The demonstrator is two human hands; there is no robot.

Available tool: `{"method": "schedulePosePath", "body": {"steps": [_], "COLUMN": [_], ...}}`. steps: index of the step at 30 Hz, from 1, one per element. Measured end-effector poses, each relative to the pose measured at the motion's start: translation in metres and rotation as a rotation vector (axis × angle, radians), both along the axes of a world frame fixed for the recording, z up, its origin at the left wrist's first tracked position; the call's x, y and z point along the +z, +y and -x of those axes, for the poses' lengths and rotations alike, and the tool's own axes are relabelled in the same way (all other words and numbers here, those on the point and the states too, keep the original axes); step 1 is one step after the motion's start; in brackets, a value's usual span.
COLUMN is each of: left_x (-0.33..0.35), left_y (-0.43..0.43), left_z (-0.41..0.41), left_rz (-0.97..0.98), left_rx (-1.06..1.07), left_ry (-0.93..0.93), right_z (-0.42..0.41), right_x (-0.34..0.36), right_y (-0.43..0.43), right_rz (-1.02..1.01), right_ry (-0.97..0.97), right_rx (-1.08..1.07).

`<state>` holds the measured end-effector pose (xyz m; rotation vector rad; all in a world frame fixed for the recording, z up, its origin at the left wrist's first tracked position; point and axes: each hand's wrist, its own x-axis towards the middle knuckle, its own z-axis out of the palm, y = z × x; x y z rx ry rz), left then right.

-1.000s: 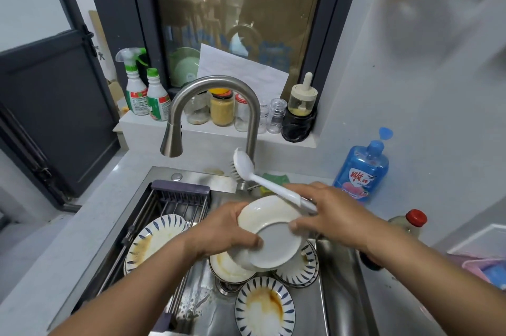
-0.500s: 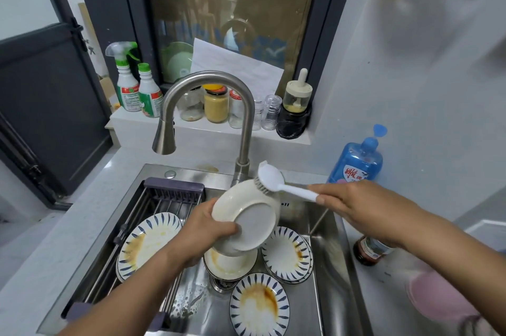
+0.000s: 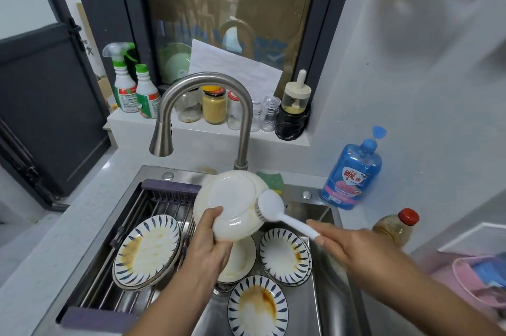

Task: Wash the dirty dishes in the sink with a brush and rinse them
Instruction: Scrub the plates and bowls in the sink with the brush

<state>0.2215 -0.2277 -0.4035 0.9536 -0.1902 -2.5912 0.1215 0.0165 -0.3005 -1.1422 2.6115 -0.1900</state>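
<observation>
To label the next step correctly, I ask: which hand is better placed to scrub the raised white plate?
The right hand. It holds the brush, whose bristles touch the edge of the white plate. The left hand is occupied: it grips that plate from below.

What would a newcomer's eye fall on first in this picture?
First, the white plate held tilted above the sink by the left hand, while the right hand presses a white brush to it. Then the sauce-stained striped plates below, and the blue soap bottle at right.
</observation>
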Motion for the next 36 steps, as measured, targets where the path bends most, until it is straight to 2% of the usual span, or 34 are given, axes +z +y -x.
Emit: {"method": "schedulePosePath", "body": {"steps": [3,6,11,17,20,23,25,27,31,34,36], "left_x": [-0.006,-0.01,-0.024,-0.023,-0.02,-0.017,-0.018,-0.021,-0.027,-0.029,-0.032], "left_y": [0.004,0.005,0.003,-0.001,-0.006,-0.008,-0.004,0.001,-0.006,-0.012,-0.011], "left_z": [0.01,0.013,0.0,-0.018,-0.021,-0.016,-0.012,-0.011,-0.013,-0.009,-0.007], "left_rz": [-0.083,-0.083,-0.037,0.042,0.098,0.154,0.205,0.237,0.273,0.276,0.279], "left_rx": [0.033,0.028,-0.069,-0.315,-0.385,-0.403,-0.422,-0.426,-0.351,-0.324,-0.336], "left_ry": [-0.002,0.02,0.115,0.14,0.176,0.177,0.126,0.097,0.071,0.05,0.041], "right_z": [-0.023,-0.025,0.008,0.037,0.026,0.0,-0.007,0.002,0.024,0.012,0.001], "right_x": [-0.008,-0.015,-0.004,0.009,0.023,0.021,0.009,0.002,-0.001,-0.002,-0.004], "right_y": [-0.001,0.005,0.017,0.012,0.005,-0.012,-0.024,-0.035,-0.027,-0.024,-0.035], "right_rz": [-0.073,-0.074,0.019,0.083,-0.011,-0.196,-0.194,-0.175,-0.221,-0.234,-0.193], "right_ry": [0.081,0.114,0.036,-0.016,0.05,0.13,0.148,0.191,0.079,-0.056,-0.069], "right_rx": [0.095,0.129,-0.056,-0.112,-0.05,0.124,0.212,0.2,0.056,0.091,0.16]}}
